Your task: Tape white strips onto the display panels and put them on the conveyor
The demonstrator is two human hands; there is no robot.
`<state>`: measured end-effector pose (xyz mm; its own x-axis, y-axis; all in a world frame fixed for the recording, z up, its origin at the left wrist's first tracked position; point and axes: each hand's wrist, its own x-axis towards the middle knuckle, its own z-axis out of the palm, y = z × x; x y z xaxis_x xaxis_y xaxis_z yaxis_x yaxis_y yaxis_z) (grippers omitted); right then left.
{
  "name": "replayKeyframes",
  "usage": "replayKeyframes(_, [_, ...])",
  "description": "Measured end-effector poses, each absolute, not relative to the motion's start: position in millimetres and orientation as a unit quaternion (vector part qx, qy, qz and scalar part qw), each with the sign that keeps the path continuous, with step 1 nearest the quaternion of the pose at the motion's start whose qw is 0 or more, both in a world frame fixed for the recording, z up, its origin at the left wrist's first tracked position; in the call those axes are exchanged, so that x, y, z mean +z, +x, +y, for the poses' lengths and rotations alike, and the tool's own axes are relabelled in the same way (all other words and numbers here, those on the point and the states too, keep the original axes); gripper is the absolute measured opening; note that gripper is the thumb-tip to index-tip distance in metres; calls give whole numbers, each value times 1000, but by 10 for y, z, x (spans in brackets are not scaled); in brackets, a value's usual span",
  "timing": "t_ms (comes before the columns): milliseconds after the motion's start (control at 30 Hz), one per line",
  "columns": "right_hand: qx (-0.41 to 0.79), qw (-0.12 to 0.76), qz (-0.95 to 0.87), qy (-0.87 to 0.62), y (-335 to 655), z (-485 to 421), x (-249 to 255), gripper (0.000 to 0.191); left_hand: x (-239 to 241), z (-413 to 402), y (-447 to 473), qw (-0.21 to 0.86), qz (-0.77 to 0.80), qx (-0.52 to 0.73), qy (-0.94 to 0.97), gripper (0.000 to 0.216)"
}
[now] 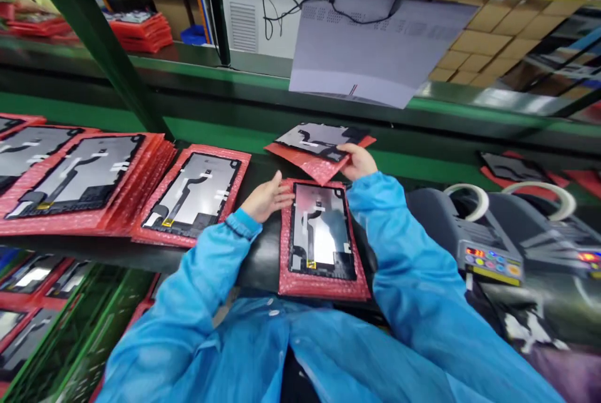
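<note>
My right hand [359, 161] pinches the near right corner of a tablet screen panel [312, 137] together with the red bubble-wrap sheet [322, 169] under it. That panel is tilted, back side up, at the rear of the bench. Directly in front of me lies another tablet screen panel [323, 228] on red bubble wrap [323, 287], with black parts and a yellow connector showing. My left hand [268, 198] is open, fingers stretched toward this panel's upper left edge. Whether its fingertips touch the bubble wrap I cannot tell.
Left of me are a panel on bubble wrap [192, 193] and a taller stack [89, 178]. Two grey tape dispensers [469, 234] stand at right. Lower left is a green crate [89, 328] of panels. A hanging sheet [370, 46] and a green post [98, 46] rise behind.
</note>
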<state>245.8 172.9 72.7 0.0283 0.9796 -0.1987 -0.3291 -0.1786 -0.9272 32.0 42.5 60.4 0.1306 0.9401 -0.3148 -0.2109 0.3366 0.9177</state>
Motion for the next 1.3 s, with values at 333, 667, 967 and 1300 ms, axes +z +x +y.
replayKeyframes(333, [591, 610, -236, -471, 2712, -646, 211, 32, 131, 172, 674, 695, 385, 512, 327, 46])
replayKeyframes(667, [397, 443, -451, -666, 2973, -747, 43, 42, 113, 77, 577, 317, 666, 283, 612, 40])
replayKeyframes(967, [255, 658, -179, -685, 3917, -1176, 44, 42, -278, 66, 551, 334, 596, 372, 628, 78])
replayKeyframes(1300, [159, 697, -301, -631, 3819, -1013, 331, 31, 153, 172, 415, 120, 493, 290, 811, 38])
